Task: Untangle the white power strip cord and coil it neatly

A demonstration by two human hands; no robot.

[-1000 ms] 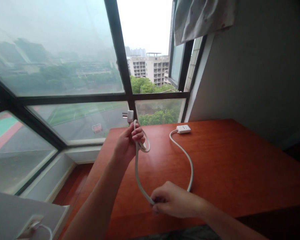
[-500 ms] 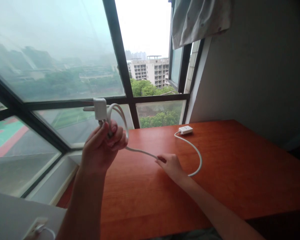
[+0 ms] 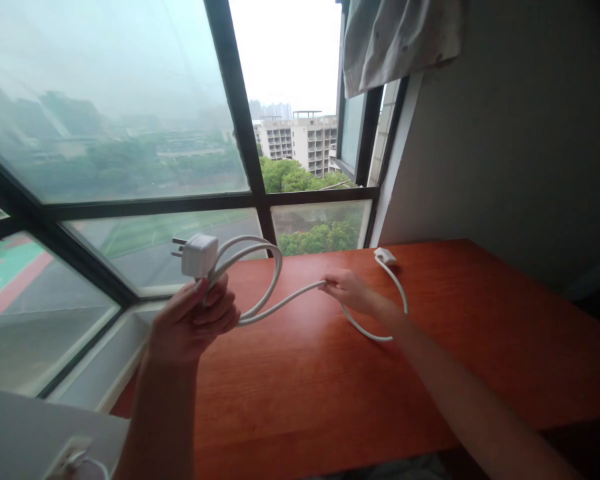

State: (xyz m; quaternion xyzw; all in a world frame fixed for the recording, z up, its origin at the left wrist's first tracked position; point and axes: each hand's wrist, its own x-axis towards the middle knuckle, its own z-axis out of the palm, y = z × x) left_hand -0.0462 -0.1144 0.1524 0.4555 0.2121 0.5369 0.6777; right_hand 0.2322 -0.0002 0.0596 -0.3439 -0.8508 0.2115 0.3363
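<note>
Raised at the left, my left hand (image 3: 195, 317) is closed around a coiled part of a white power cord (image 3: 280, 305), just below its white plug (image 3: 200, 255). The plug's metal prongs point left. Loops of the cord stand out to the right of that hand. My right hand (image 3: 353, 291) pinches the same cord farther along, above the table. From there the cord curves beneath my right forearm and up to a small white socket block (image 3: 385, 257), which lies tilted near the table's far edge.
The reddish-brown wooden table (image 3: 290, 400) spreads under both hands. Behind it stand dark-framed windows (image 3: 155, 208), one pane swung open, with a curtain (image 3: 400, 47) above. At the lower left, a wall outlet (image 3: 73, 457) has a white plug and cable in it.
My left hand has lowered slightly and the loops have widened. My right hand has moved up and a little right with the cord. The socket block has shifted right and tipped.
</note>
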